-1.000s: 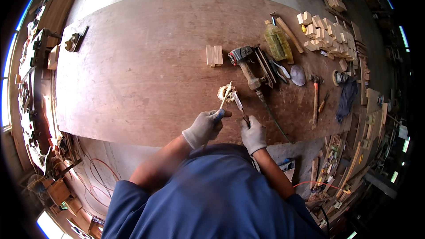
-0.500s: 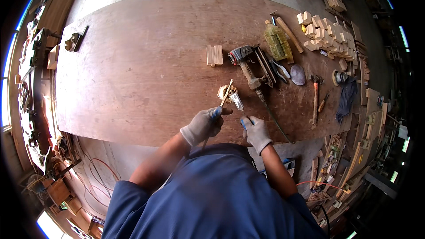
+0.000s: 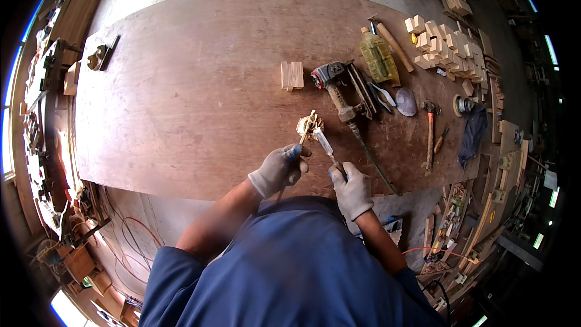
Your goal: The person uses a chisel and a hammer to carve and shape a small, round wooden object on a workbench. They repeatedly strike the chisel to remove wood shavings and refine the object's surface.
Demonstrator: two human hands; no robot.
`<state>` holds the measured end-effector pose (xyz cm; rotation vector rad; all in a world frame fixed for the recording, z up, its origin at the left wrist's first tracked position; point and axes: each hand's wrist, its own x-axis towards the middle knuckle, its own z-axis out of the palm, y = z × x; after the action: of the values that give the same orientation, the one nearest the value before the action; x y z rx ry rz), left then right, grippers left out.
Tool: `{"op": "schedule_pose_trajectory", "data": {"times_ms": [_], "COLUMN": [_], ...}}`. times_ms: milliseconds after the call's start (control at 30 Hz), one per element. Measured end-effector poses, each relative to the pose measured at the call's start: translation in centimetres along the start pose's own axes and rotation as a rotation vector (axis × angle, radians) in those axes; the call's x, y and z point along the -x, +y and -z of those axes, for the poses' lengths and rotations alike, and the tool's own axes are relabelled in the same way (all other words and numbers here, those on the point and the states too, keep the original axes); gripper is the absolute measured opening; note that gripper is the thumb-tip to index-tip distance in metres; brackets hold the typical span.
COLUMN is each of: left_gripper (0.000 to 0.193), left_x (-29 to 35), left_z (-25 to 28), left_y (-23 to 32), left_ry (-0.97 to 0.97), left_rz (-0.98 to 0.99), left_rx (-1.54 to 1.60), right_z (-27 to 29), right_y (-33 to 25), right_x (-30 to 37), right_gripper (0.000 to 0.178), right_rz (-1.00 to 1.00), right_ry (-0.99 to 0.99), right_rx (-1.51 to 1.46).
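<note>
My gloved left hand [image 3: 278, 171] is closed round a thin wooden stick [image 3: 304, 135], whose far end rests at a yellowish-brown, sticky-looking lump [image 3: 310, 123] on the tabletop. What the lump is made of, I cannot tell. In my gloved right hand [image 3: 352, 189] is a chisel-like tool with a flat metal blade [image 3: 325, 142]. Its blade slants up and left, with the tip at the lump's right edge, close to the stick. Beyond the lump lie a nail gun [image 3: 339, 94] with a hose and a small stack of wood blocks [image 3: 292, 76].
The broad wooden table [image 3: 181, 97] carries a yellowish bottle [image 3: 378, 57], a wooden-handled hammer [image 3: 394, 47] and a round purple-grey disc [image 3: 406, 102] on the right. Another hammer [image 3: 430, 136] and a dark cloth [image 3: 474, 137] lie nearer its right edge, below piled wood blocks [image 3: 451, 48].
My right hand has shifted slightly down and right, and the blade has tilted, its tip now at the lump. The stick in my left hand has moved a little.
</note>
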<state>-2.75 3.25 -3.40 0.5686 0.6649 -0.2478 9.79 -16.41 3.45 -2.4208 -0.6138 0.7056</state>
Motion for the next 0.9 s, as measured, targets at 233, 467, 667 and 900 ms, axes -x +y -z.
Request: {"op": "schedule_pose_trajectory", "data": {"times_ms": [233, 467, 667, 900], "left_gripper": [0.046, 0.05, 0.049, 0.056], "left_x": [0.0, 0.1, -0.6, 0.2], "left_z": [-0.1, -0.1, -0.6, -0.5], "left_y": [0.4, 0.6, 0.3, 0.8], "left_ry": [-0.016, -0.043, 0.034, -0.026], "left_rz": [0.019, 0.037, 0.064, -0.008], "left_rx": [0.017, 0.037, -0.042, -0.05], "right_z": [-0.7, -0.7, -1.7, -1.3], "right_y": [-0.1, -0.2, 0.8, 0.8], "right_x": [0.1, -0.1, -1.6, -2.5], "right_gripper": [0.031, 0.032, 0.036, 0.037], "right_rz": [0.081, 0.085, -0.034, -0.118], "right_ry": [-0.006, 0.003, -0.029, -0.091], "right_rx": [0.044, 0.106, 0.14, 0.112]}}
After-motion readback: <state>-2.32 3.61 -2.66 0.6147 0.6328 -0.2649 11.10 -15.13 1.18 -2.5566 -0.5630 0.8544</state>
